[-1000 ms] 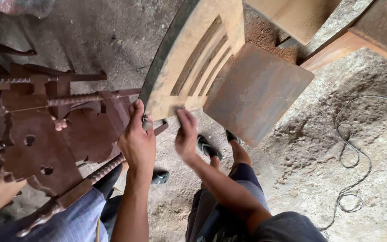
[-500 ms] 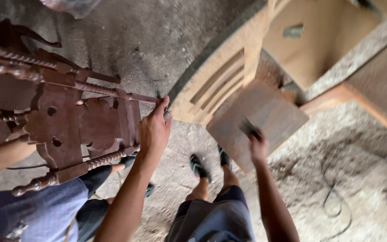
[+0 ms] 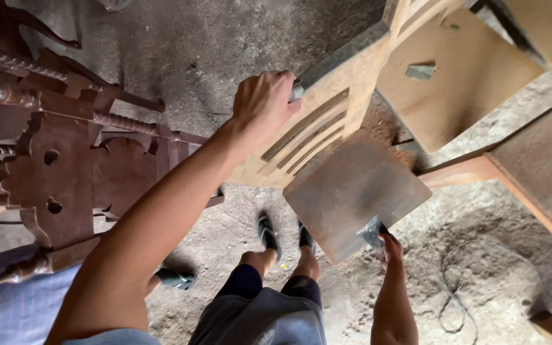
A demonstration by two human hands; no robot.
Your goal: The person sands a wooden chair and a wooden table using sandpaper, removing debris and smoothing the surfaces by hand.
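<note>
From the head camera, looking straight down, my left hand (image 3: 264, 101) is clenched over the curved top rail of the pale unfinished wooden chair (image 3: 327, 128), fingers wrapped across the edge, with a small grey scrap pinched at the fingertips. The slatted backrest runs away from that grip, down and to the right, and meets the flat square seat (image 3: 352, 191) just below it.

My right hand (image 3: 391, 246) sits at the near corner of that seat, well apart from the left, closed on a crumpled grey piece of sandpaper (image 3: 373, 230) that is pressed against the seat's edge. So the chair lies between my two grips: rail under the left, seat corner under the right.

Left of my left forearm stands a dark carved chair (image 3: 52, 166) with turned spindles and pierced holes, close beside the arm; I cannot tell whether it touches. Below the seat my two feet in dark shoes (image 3: 268, 231) stand on the dusty concrete floor (image 3: 199, 51). A thin cord (image 3: 455, 287) loops on the floor to the right of my right wrist.
</note>
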